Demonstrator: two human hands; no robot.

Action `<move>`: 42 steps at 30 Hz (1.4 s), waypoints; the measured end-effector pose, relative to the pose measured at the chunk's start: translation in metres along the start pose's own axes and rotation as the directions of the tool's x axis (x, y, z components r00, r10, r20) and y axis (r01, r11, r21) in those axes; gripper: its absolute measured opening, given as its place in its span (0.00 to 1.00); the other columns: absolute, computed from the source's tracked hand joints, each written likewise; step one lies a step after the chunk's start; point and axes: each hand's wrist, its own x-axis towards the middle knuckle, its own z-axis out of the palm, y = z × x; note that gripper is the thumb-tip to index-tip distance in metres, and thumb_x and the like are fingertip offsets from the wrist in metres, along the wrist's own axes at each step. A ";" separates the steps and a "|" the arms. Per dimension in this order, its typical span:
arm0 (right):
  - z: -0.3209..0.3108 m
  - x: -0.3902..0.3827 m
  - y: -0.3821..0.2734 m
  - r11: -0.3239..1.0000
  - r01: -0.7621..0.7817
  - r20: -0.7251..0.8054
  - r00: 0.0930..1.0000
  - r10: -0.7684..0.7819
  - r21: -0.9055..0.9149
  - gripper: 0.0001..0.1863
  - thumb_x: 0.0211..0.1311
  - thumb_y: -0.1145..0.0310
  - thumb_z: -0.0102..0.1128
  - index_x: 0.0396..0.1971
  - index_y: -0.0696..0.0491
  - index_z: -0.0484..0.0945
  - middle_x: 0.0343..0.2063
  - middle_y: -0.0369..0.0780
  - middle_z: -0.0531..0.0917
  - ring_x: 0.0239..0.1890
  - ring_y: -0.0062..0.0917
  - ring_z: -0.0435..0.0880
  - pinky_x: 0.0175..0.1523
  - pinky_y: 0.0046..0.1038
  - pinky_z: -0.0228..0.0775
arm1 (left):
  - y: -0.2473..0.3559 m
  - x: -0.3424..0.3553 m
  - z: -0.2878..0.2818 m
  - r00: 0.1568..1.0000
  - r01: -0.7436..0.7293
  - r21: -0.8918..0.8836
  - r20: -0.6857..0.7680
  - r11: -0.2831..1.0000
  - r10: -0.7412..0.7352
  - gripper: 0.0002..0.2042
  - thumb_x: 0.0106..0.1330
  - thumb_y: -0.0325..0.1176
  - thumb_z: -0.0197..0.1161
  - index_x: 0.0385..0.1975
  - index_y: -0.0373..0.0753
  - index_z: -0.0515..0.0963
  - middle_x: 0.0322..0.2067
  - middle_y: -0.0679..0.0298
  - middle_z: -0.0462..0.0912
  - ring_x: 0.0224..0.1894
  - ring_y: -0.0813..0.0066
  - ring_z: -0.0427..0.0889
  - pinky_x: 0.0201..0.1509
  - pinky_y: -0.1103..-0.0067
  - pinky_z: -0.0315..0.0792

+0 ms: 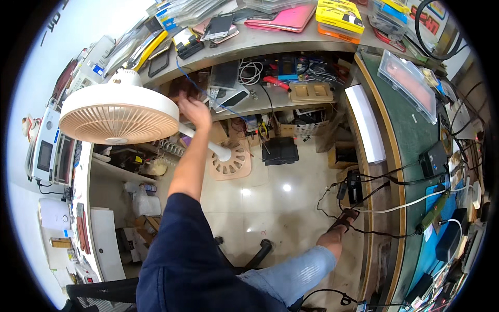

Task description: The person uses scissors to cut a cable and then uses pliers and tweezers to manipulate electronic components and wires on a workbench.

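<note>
My left hand is raised beside the right rim of a white and beige round fan, its fingers loosely bent and apart, reaching toward the dim left part of the under-desk shelf. Whether the fingertips touch anything is unclear. The fan's white pole runs down behind my forearm to a beige slotted base. A blue cable hangs just beyond my hand, near phones and screen parts on the shelf. My right hand is not in view.
A steel worktop carries phones and plastic boxes. Boxes and a black object lie beneath it. A green side bench with many cables is at right, white counters and machines at left. My leg and a chair are below.
</note>
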 end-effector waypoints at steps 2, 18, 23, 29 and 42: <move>0.000 -0.001 -0.007 0.999 0.018 0.014 1.000 -0.018 -0.035 0.18 0.62 0.76 0.70 0.53 0.57 0.82 0.36 0.40 0.86 0.34 0.22 0.84 0.39 0.23 0.78 | -0.024 0.023 0.029 0.998 -0.034 0.304 0.060 0.952 0.016 0.18 0.74 0.34 0.50 0.55 0.28 0.77 0.48 0.46 0.81 0.52 0.51 0.80 0.59 0.63 0.73; 0.020 0.000 0.039 0.941 -0.209 0.031 0.978 0.209 0.265 0.25 0.64 0.73 0.69 0.60 0.57 0.76 0.43 0.43 0.86 0.43 0.26 0.83 0.49 0.30 0.78 | -0.089 0.093 0.055 0.854 -0.291 0.635 0.509 0.715 -0.104 0.11 0.63 0.39 0.63 0.32 0.38 0.85 0.38 0.52 0.86 0.37 0.56 0.87 0.38 0.67 0.79; 0.033 -0.018 0.030 0.908 -0.224 -0.070 0.962 0.264 0.355 0.25 0.64 0.74 0.68 0.61 0.57 0.77 0.43 0.42 0.86 0.42 0.24 0.84 0.47 0.28 0.78 | 0.004 0.050 0.039 0.895 -0.291 0.606 0.447 0.740 -0.014 0.12 0.65 0.36 0.63 0.39 0.33 0.82 0.38 0.49 0.85 0.37 0.52 0.86 0.39 0.61 0.80; 0.042 -0.043 0.052 0.929 -0.119 -0.137 0.975 0.176 0.350 0.23 0.64 0.78 0.64 0.60 0.57 0.78 0.43 0.40 0.86 0.38 0.21 0.83 0.42 0.23 0.76 | 0.025 0.024 0.024 0.836 0.364 0.284 0.322 0.887 -0.446 0.14 0.71 0.37 0.57 0.46 0.32 0.71 0.40 0.41 0.85 0.43 0.46 0.85 0.47 0.53 0.77; 0.014 -0.162 0.076 0.834 0.264 -0.433 0.901 -0.034 0.484 0.19 0.68 0.80 0.56 0.58 0.61 0.77 0.35 0.40 0.86 0.30 0.19 0.87 0.32 0.20 0.76 | 0.157 -0.232 -0.451 -0.123 0.930 0.107 0.992 0.351 0.024 0.08 0.81 0.37 0.45 0.47 0.45 0.72 0.32 0.72 0.73 0.29 0.85 0.68 0.31 0.85 0.62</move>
